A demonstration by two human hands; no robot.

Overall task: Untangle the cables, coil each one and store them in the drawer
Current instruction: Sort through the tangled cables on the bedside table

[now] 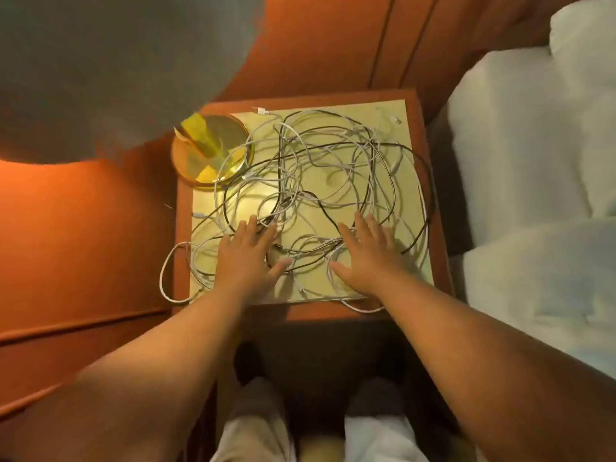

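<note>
A tangle of white cables [320, 161] and at least one black cable [415, 228] is spread over the pale top of a wooden nightstand [413, 128]. Some loops hang over its left and front edges. My left hand [248, 258] lies flat on the near left part of the tangle, fingers straight and spread. My right hand [366, 255] lies flat on the near right part, fingers straight too. Neither hand grips a cable. No drawer shows from this angle.
A round yellow glass lamp base [213, 151] stands at the nightstand's far left corner, under a large grey shade [100, 71]. White bedding [533, 161] lies close on the right. An orange-brown wall panel is behind and to the left. My legs are below.
</note>
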